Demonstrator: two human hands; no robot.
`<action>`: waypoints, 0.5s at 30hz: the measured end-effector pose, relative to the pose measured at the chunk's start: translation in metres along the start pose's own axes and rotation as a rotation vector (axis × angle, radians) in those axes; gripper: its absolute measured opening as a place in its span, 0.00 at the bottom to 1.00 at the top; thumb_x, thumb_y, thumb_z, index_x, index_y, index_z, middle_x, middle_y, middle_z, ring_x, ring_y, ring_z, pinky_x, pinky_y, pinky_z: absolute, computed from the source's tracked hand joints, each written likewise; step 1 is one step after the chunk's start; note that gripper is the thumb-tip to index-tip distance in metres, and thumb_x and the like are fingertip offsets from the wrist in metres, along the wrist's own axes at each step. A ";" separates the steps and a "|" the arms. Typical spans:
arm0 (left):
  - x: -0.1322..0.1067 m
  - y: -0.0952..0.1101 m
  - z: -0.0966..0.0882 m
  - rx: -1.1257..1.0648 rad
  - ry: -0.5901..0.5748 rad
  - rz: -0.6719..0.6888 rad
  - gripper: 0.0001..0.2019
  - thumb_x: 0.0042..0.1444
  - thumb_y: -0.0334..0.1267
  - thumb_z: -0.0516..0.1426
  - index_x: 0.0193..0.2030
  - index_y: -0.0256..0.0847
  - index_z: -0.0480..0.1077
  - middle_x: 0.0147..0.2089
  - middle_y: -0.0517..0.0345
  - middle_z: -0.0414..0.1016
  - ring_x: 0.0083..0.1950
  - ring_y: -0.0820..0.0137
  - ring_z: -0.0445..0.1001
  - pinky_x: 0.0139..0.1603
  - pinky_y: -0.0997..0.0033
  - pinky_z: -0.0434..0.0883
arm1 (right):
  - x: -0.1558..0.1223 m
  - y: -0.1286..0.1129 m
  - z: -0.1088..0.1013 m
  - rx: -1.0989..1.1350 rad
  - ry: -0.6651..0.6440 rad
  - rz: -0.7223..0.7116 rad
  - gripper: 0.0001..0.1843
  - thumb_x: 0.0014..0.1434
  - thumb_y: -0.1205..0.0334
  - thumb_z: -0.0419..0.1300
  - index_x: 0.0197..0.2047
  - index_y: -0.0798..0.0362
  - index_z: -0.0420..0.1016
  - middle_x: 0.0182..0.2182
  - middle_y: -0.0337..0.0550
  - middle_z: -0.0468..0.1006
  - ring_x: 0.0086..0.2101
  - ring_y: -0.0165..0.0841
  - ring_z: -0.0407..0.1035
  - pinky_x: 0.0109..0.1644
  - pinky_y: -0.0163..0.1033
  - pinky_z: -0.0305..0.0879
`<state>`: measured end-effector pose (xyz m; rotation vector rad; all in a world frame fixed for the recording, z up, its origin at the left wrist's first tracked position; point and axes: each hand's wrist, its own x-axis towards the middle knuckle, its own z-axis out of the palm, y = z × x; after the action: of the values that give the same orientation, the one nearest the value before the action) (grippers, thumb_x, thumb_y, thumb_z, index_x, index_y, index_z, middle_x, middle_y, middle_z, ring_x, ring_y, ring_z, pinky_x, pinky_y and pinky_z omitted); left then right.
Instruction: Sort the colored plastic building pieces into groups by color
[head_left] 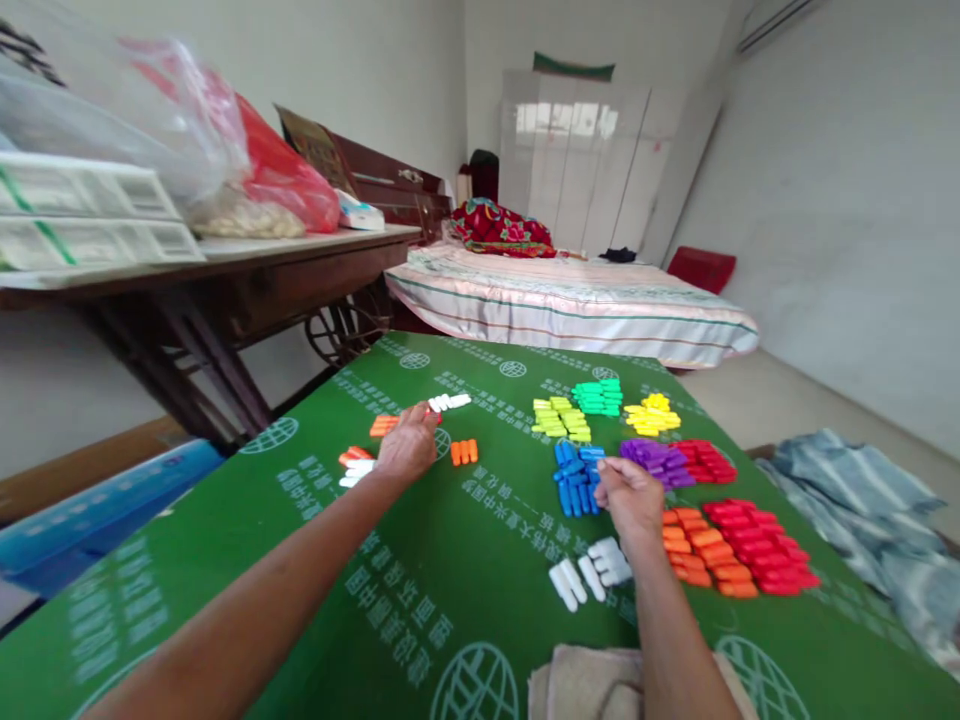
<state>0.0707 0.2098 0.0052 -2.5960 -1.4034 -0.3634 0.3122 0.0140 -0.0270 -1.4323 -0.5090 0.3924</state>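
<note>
A green printed cloth (420,560) covers the table. My left hand (407,443) reaches forward over it, fingers curled down among small groups of orange (464,452) and white pieces (448,402); what it grips is hidden. My right hand (628,492) is closed in a pinch beside the blue pile (576,477) and the purple pile (655,459). White pieces (591,572) lie just under my right wrist. Orange (701,552) and red piles (757,545) sit to its right.
Lime (560,418), green (598,396), yellow (651,414) and crimson piles (705,460) lie further back. A wooden side table (225,270) with bags and trays stands left. A bed (562,295) is behind. Crumpled blue-grey fabric (855,500) lies right, and a beige cloth (585,680) at the near edge.
</note>
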 end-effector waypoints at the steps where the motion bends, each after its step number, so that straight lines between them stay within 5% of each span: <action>1: 0.008 0.000 0.003 0.022 -0.021 0.000 0.22 0.55 0.28 0.45 0.56 0.34 0.66 0.63 0.41 0.61 0.63 0.56 0.61 0.57 0.59 0.65 | 0.000 0.001 0.000 0.000 0.001 -0.002 0.21 0.40 0.46 0.65 0.28 0.58 0.75 0.11 0.34 0.69 0.13 0.27 0.60 0.16 0.32 0.58; 8: 0.033 0.004 0.016 0.038 -0.151 -0.015 0.21 0.52 0.25 0.46 0.52 0.31 0.68 0.52 0.37 0.71 0.56 0.54 0.67 0.52 0.55 0.66 | 0.001 0.004 0.000 -0.032 -0.038 -0.024 0.19 0.45 0.47 0.63 0.28 0.57 0.75 0.11 0.33 0.68 0.12 0.26 0.59 0.16 0.31 0.57; 15: 0.017 0.009 0.005 0.006 -0.153 0.003 0.15 0.50 0.25 0.48 0.41 0.31 0.73 0.45 0.36 0.74 0.52 0.52 0.69 0.50 0.56 0.67 | 0.001 0.001 0.002 -0.019 -0.038 -0.040 0.19 0.45 0.47 0.62 0.28 0.57 0.75 0.10 0.32 0.67 0.12 0.26 0.58 0.16 0.32 0.56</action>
<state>0.0876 0.2195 0.0049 -2.6703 -1.4450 -0.1626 0.3119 0.0167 -0.0280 -1.4333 -0.5726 0.3836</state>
